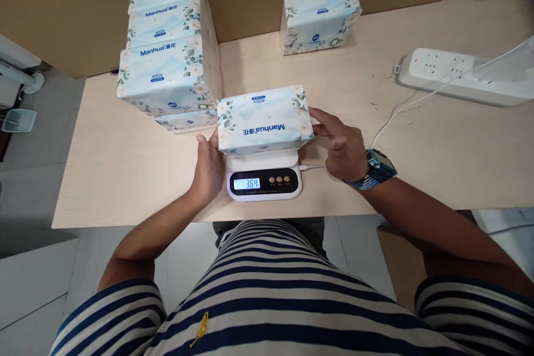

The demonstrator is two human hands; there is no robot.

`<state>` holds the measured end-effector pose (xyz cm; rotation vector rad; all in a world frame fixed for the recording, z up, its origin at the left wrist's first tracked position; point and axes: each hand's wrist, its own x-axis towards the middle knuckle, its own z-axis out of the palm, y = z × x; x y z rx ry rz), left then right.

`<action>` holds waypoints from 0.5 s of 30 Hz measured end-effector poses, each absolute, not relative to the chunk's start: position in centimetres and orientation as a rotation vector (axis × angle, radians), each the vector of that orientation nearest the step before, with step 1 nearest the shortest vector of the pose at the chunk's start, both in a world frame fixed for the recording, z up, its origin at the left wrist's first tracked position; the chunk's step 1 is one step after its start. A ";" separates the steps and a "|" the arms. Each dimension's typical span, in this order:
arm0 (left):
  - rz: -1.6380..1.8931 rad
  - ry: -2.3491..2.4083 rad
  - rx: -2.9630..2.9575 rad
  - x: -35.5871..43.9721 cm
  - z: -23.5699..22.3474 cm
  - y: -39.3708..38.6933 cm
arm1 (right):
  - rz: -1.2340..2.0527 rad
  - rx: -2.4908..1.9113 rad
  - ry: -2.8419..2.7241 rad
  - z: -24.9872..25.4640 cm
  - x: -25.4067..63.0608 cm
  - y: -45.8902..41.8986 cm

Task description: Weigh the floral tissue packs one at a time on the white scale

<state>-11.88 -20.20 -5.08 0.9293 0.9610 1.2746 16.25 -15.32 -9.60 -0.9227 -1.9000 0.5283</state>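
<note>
A pale blue tissue pack [263, 119] with a flower print lies on a small white scale [264, 177] at the desk's front edge. The scale's lit display reads 364. My left hand [208, 168] presses against the pack's left end, fingers curled round it. My right hand [342, 144], with a watch on its wrist, touches the pack's right end with its fingertips.
A stack of several like tissue packs [169, 47] stands at the back left of the wooden desk [125, 161]. One more pack [319, 15] stands at the back centre. A white power strip [454, 75] with a cable lies at the right.
</note>
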 end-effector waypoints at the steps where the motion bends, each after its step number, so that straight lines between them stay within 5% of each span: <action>1: 1.274 0.968 0.926 -11.9 -4.9 -20.2 | 0.543 -0.955 -1.895 -9.5 16.2 -15.3; 15: 1.276 1.054 0.902 -12.6 -4.7 -20.7 | 0.478 -0.818 -1.828 -8.7 16.2 -16.2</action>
